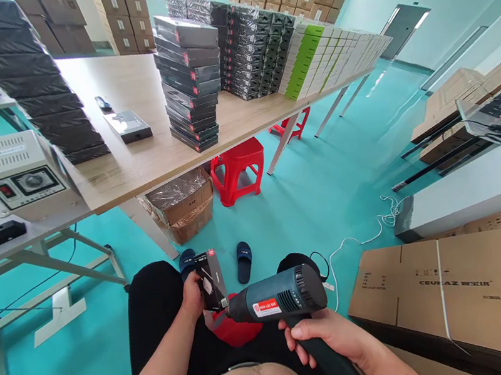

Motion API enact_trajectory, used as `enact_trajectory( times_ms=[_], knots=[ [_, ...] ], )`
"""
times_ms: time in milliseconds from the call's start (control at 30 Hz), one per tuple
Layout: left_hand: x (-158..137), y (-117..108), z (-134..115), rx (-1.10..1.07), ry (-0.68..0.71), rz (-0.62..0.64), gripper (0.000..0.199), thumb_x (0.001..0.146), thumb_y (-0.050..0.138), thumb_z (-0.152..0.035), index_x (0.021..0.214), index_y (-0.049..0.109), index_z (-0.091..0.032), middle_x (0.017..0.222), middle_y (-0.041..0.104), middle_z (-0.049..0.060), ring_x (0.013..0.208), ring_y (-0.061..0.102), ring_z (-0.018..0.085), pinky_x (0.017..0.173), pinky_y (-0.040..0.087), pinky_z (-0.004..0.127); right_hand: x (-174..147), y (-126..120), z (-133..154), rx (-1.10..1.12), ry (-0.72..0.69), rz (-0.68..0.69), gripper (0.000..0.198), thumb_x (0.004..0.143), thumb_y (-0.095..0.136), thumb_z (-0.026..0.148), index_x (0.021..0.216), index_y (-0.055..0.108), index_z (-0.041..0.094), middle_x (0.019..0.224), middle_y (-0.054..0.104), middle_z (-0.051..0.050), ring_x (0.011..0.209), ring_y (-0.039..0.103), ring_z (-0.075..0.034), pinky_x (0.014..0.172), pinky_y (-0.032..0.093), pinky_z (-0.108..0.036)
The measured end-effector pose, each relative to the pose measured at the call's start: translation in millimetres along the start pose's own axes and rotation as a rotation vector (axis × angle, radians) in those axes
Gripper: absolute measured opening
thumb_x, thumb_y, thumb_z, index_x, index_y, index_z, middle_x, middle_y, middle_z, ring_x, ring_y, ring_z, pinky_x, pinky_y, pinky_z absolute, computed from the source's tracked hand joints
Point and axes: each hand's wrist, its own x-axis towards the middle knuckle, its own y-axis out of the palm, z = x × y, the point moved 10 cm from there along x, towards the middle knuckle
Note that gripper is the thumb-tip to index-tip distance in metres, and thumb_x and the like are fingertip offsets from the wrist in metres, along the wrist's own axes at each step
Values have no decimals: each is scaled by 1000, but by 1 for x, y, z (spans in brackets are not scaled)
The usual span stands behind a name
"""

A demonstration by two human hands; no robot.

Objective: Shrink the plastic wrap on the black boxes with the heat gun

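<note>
My left hand (192, 296) grips a small black product box (210, 279) with a red corner by its left edge, holding it up over my lap. The fingers behind the box are hidden. Wrapped around the handle of a dark heat gun (277, 294) is my right hand (321, 334). The gun's nozzle points left, at the lower right edge of the box; I cannot tell whether the two touch. Beneath them part of a red stool (240, 332) shows between my legs.
A wooden table (143, 173) ahead bears a stack of black boxes (193, 82), wrapped bundles (252, 48) and white-green boxes (320, 56). A control unit (24, 172) stands at left. Flattened cartons (439, 297) lie at right. A white cable (349, 240) crosses the floor near a red stool (240, 167).
</note>
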Motion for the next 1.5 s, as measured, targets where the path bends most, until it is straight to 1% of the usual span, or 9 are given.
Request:
enact_trajectory(
  times_ms=[100,233,367,600,933,1100,1200,1400,1500],
  knots=[
    [-6,9,-6,87,12,111,20,79,53,-35,82,60,-17,67,64,4,61,65,21,50,50,29,2,-3,0,68,-41,17,34,73,64,31,101,65,10,77,67,-8,56,62,-15,48,47,-24],
    [-30,37,1,-7,-193,376,62,78,50,-65,112,59,-13,100,68,17,91,66,32,66,55,43,9,-21,4,278,-102,-23,35,76,61,33,103,64,10,78,65,-7,57,60,-13,46,44,-22],
    [-54,58,-5,-102,-260,521,71,80,48,-66,123,55,-11,109,66,20,104,62,35,83,51,49,26,-40,1,568,-104,-94,30,78,59,31,100,64,11,79,63,-4,61,56,-10,50,44,-19],
    [-57,52,2,-12,-308,445,52,83,52,-52,116,60,-12,98,70,18,96,65,36,77,52,51,49,-37,7,721,-112,-84,26,78,59,29,98,62,13,80,62,-4,62,55,-10,52,45,-20],
    [-55,49,9,37,-349,440,53,82,54,-53,116,60,-12,102,69,19,100,64,39,82,49,57,57,-21,23,716,-105,-55,26,79,56,27,98,62,11,78,61,-5,59,56,-10,51,46,-19],
    [-55,48,17,79,-408,433,54,80,55,-54,111,62,-10,96,70,19,91,67,38,77,52,53,68,-9,35,675,-129,-34,25,79,56,27,96,63,11,77,63,-4,60,57,-10,52,46,-19],
    [-51,44,19,91,-407,422,55,80,55,-56,111,62,-11,90,71,18,87,68,37,74,53,51,67,2,44,581,-147,-20,25,78,57,28,96,64,12,77,65,-4,61,58,-10,51,46,-20],
    [-41,36,16,59,-362,371,45,81,56,-52,102,65,-14,83,73,13,79,70,33,77,53,48,45,37,60,6,-106,159,26,72,64,24,92,66,9,74,68,-7,55,61,-15,47,47,-25],
    [-41,38,17,68,-370,406,46,81,56,-53,102,65,-13,84,73,13,79,70,32,76,53,45,49,31,71,-34,-136,38,26,72,65,26,93,66,11,74,67,-6,56,61,-14,50,48,-25]
  ],
)
